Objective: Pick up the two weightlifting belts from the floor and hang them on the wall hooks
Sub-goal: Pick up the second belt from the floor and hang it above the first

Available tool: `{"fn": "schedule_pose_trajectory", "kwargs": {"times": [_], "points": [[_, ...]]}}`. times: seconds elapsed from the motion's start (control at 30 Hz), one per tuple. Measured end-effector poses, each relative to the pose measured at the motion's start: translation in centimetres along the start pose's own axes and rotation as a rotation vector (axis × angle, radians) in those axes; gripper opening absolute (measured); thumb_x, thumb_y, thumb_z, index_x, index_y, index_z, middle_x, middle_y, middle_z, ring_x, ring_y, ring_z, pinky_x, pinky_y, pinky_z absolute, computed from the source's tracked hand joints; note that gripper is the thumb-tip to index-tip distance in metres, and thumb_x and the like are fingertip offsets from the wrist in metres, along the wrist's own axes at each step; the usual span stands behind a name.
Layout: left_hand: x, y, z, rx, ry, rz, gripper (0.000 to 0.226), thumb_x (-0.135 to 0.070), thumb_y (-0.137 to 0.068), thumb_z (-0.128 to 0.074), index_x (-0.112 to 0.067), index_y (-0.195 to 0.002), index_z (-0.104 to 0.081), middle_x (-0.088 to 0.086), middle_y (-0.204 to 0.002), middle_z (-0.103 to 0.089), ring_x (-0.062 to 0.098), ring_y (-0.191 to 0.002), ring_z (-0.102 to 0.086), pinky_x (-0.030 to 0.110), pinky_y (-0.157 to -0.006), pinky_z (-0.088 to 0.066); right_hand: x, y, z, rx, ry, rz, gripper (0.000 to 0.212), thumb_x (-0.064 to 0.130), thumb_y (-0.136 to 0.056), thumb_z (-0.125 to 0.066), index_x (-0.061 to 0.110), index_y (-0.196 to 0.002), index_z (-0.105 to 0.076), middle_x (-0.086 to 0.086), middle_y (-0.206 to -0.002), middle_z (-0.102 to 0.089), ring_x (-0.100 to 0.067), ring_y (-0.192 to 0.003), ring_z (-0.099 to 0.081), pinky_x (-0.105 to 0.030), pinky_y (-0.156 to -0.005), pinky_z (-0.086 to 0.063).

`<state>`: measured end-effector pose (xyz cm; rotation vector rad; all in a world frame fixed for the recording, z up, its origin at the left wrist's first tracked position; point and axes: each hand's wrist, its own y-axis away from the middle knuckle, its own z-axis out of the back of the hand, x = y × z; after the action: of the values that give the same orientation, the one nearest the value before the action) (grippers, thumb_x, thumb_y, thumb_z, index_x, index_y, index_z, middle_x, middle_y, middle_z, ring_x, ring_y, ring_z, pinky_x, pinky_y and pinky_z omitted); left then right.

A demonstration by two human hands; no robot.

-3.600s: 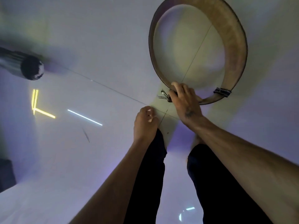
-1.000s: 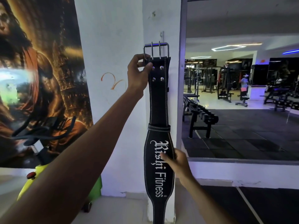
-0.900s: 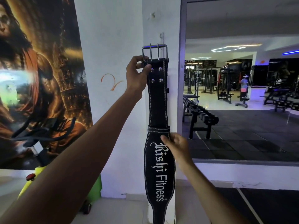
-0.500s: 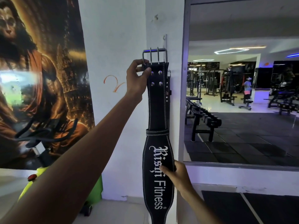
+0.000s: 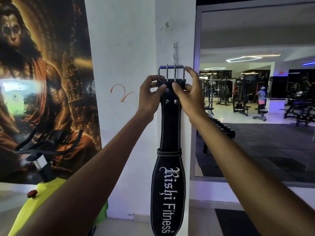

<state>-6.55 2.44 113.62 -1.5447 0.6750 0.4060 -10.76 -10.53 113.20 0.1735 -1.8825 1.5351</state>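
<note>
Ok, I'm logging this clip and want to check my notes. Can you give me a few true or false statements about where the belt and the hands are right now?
1. Both hands hold the black belt near its buckle. True: left hand, right hand.
2. The belt hangs vertically against the white pillar. True.
3. The right hand rests on the belt's white lettering. False: it is up at the buckle end.
4. A tan belt hangs beside the black one. False: only the black belt is visible.
5. The buckle is at the belt's lower end. False: it is at the top.
</note>
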Motion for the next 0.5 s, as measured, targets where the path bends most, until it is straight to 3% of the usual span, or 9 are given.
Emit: {"fn": "schedule_pose_trajectory", "kwargs": {"times": [0.1,0.17,0.23,0.37,0.5], "points": [[0.2,0.4,0.5,-0.032,0.033,0.036,0.029,-0.012,-0.089,-0.068,-0.020,-0.116,-0.061,0.013,-0.111,-0.071,0.036,-0.099,-0.073,0.054,-0.085,-0.062,-0.2,-1.3,-0.9,-0.015,0.014,0.007,0.027,0.013,-0.085,-0.071,0.017,-0.112,-0.064,-0.005,-0.086,-0.075,-0.018,-0.079,-0.073,-0.044,-0.074,-0.061],[0.4,0.8,1.0,-0.065,0.068,0.092,0.044,-0.016,-0.087,-0.073,-0.021,-0.126,-0.055,0.012,-0.117,-0.070,0.033,-0.102,-0.074,0.048,-0.088,-0.062,-0.5,-1.6,-1.5,-0.041,-0.034,-0.028,0.020,0.011,-0.082,-0.073,0.019,-0.100,-0.068,-0.004,-0.084,-0.075,-0.019,-0.078,-0.074,-0.047,-0.072,-0.062],[1.3,2.1,1.6,-0.059,0.024,0.115,0.047,-0.012,-0.087,-0.075,-0.018,-0.130,-0.056,0.001,-0.108,-0.072,0.023,-0.097,-0.075,0.040,-0.084,-0.062,-0.7,-1.8,-2.2,-0.074,-0.066,-0.049,0.020,0.011,-0.079,-0.075,0.024,-0.094,-0.070,-0.003,-0.082,-0.076,-0.018,-0.077,-0.073,-0.043,-0.073,-0.061],[5.7,7.4,2.2,0.075,-0.023,0.213,0.014,-0.006,-0.093,-0.068,-0.014,-0.102,-0.074,-0.009,-0.080,-0.077,0.007,-0.076,-0.069,0.025,-0.070,-0.056,-1.0,-2.5,-2.4,-0.126,-0.088,-0.061,0.021,0.008,-0.078,-0.076,0.013,-0.097,-0.072,-0.001,-0.076,-0.072,-0.006,-0.066,-0.065,-0.024,-0.066,-0.052],[8.9,12.3,3.1,0.148,0.024,0.307,0.018,-0.006,-0.097,-0.061,-0.009,-0.105,-0.078,-0.002,-0.096,-0.080,0.012,-0.091,-0.072,0.029,-0.088,-0.058,-1.1,-2.7,-2.3,-0.162,-0.100,-0.063,0.022,0.006,-0.078,-0.076,0.010,-0.099,-0.072,-0.005,-0.080,-0.074,-0.008,-0.069,-0.067,-0.024,-0.068,-0.053]]}}
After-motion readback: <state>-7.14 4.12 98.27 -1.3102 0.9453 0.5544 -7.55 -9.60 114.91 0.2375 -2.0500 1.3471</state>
